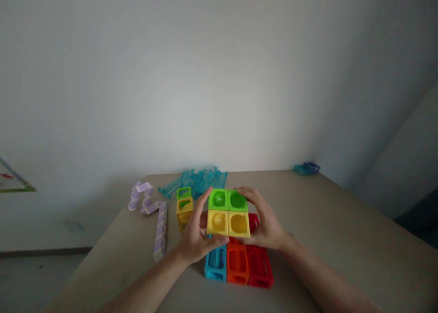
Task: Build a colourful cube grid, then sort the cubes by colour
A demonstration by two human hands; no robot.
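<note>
A square cluster of two green and two yellow hollow cubes (228, 212) is held above a row of blue, orange and red cubes (239, 263) lying on the beige table (335, 231). My left hand (193, 235) grips the cluster's left side, thumb under its front edge. My right hand (265, 221) wraps round its right side. Whether the cluster rests on the lower cubes cannot be told.
A small stack of a green cube on yellow ones (184, 208) stands just left of my left hand. A purple folding snake toy (153, 210) lies further left. Clear blue track pieces (196, 180) lie behind, and a small blue object (307, 168) sits at the far right corner.
</note>
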